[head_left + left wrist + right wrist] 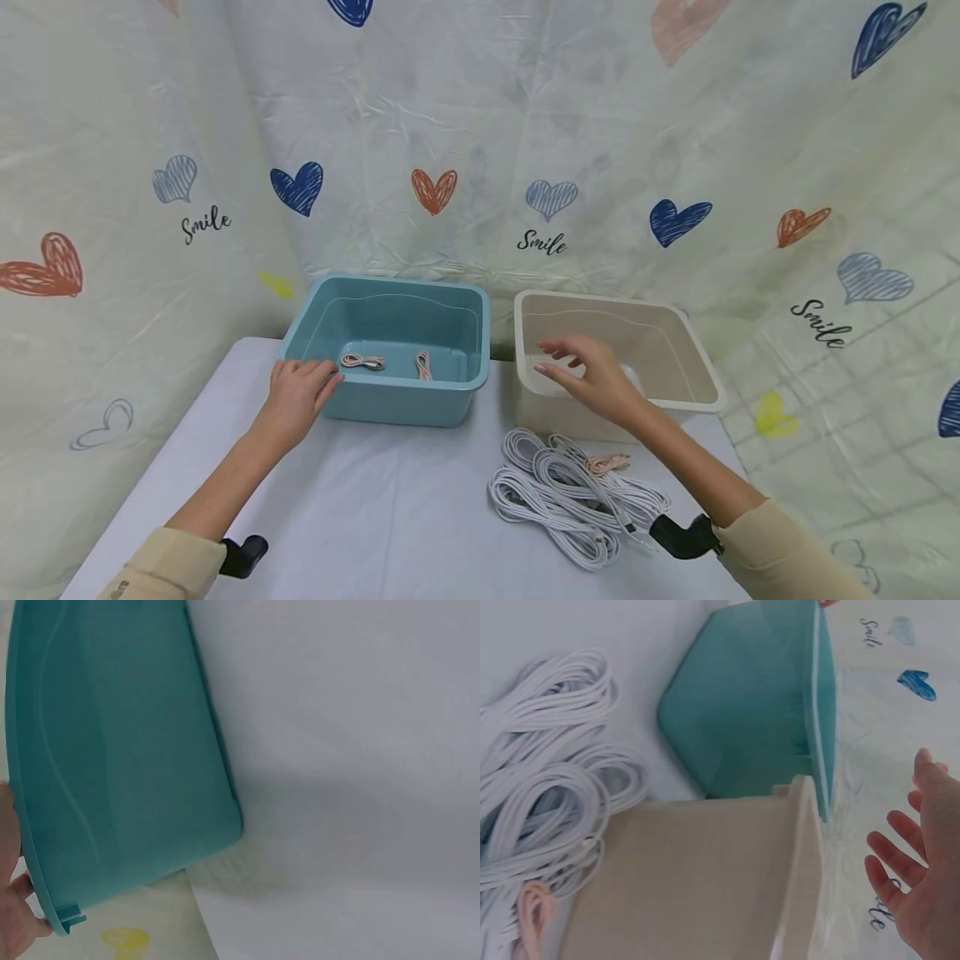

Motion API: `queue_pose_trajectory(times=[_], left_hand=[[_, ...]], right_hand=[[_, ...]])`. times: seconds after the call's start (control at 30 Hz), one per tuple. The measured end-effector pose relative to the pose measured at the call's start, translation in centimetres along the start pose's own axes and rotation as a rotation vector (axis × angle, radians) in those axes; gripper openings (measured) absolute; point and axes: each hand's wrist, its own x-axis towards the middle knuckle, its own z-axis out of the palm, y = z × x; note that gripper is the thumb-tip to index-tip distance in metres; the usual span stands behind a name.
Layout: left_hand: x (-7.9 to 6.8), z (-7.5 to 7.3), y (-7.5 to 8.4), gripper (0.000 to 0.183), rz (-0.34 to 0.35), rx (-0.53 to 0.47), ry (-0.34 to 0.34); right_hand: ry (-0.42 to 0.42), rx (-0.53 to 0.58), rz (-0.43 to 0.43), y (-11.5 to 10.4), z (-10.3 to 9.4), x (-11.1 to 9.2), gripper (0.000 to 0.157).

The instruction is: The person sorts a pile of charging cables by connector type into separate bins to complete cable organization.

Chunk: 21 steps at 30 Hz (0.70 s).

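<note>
My left hand (296, 400) rests on the front left part of the rim of a blue plastic bin (405, 402), fingers over the edge. Two small bundled cables lie on the bin's floor, a pale pinkish one (362, 362) at left and another cable (423, 365) at right. Over the beige bin (690, 358), my right hand (596, 375) hovers with fingers apart and loosely bent, holding nothing. The right wrist view shows that hand (930, 855) beyond the beige rim. Part of the beige bin's inside is hidden behind the hand.
Several coiled white cables (551, 508) lie heaped before the beige bin, with a small pink cable bundle (606, 464) on top. The bins stand side by side on a white-covered table (405, 508). A heart-patterned sheet (480, 150) hangs right behind them.
</note>
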Motion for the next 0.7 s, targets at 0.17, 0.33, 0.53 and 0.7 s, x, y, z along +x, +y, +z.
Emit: queue_pose_trajectory(times=[0.17,0.33,0.53,0.7], left_hand=[[0.0,0.1,-0.2,0.009,0.006,0.006,0.007],[0.0,0.2,-0.3,0.009,-0.001,0.002,0.007],[0.1,0.3,-0.4,0.010,0.003,0.001,0.014],[0.1,0.2,-0.3,0.010,-0.007,0.001,0.002]], right_hand=[[0.030,-0.023,-0.035,0.8,0.2,-2.2,0.031],[0.049,-0.017,-0.068,1.5,0.6,-3.9,0.029],[0.030,-0.004,-0.040,2.0,1.1,-5.8,0.028],[0.017,-0.037,-0.012,2.9,1.8,-7.6,0.027]])
